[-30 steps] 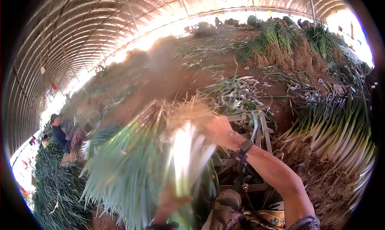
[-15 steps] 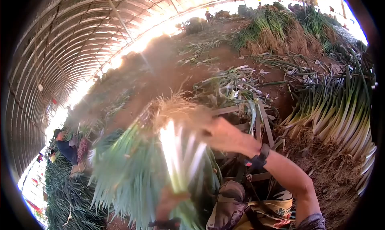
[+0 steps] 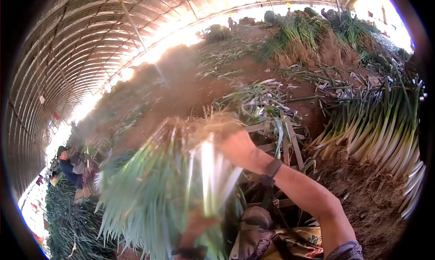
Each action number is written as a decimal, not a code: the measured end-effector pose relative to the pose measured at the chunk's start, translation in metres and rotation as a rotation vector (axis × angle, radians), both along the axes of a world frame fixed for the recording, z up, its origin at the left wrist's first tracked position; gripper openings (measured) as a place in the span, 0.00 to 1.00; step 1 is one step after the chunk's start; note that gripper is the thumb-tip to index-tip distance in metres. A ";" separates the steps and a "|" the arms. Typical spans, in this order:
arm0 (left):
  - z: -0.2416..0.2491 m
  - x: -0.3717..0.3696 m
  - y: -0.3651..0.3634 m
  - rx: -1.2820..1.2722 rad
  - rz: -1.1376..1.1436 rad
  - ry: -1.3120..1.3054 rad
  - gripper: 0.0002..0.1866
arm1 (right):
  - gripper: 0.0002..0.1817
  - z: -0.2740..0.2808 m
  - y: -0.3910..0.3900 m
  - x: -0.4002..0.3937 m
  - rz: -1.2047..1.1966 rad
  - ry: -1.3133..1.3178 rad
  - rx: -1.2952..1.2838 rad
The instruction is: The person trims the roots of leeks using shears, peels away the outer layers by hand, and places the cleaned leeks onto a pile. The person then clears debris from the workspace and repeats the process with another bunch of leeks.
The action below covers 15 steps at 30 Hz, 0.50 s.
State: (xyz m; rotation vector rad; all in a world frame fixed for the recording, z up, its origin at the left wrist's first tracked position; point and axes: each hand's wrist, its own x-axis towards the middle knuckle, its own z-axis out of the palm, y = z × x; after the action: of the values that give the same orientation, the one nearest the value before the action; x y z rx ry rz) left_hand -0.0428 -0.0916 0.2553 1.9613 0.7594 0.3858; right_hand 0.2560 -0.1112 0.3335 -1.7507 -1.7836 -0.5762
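A bunch of long green onions (image 3: 208, 178) is held roots up in front of me, its white stems smeared by motion. Low on the bunch, where the stems turn green, my left hand (image 3: 199, 223) is closed around it. My right hand (image 3: 235, 146) is up against the root end (image 3: 206, 124); its fingers are blurred and partly lost among the roots. Behind and left of the bunch stands a large mass of green onions (image 3: 140, 192), leaves hanging down and roots on top.
Trimmed green onions (image 3: 376, 128) lie stacked at the right, above a heap of roots (image 3: 358, 196). A wooden frame (image 3: 294, 142) stands beyond my right forearm. Leaf scraps (image 3: 263, 94) litter the soil. Another person (image 3: 70, 167) is at the left beside more onions (image 3: 72, 223).
My right hand and forearm have shifted left and slightly down along with the root end. My left hand keeps its hold on the bunch. The view has swung slightly.
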 end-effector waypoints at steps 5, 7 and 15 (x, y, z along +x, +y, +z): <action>-0.008 0.014 -0.002 0.154 0.011 0.095 0.42 | 0.06 -0.008 -0.011 0.037 -0.147 0.025 0.001; 0.001 0.025 -0.010 0.136 0.053 0.254 0.40 | 0.07 -0.008 -0.018 0.045 -0.204 0.088 -0.148; -0.014 0.026 -0.019 0.245 0.115 0.302 0.41 | 0.10 0.020 -0.062 0.114 0.386 0.976 -0.078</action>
State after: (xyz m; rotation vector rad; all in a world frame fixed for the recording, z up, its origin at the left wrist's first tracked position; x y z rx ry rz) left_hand -0.0173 -0.1101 0.2416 2.2428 1.0633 0.2623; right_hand 0.3701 -0.1732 0.3537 -1.2999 -1.3430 0.4594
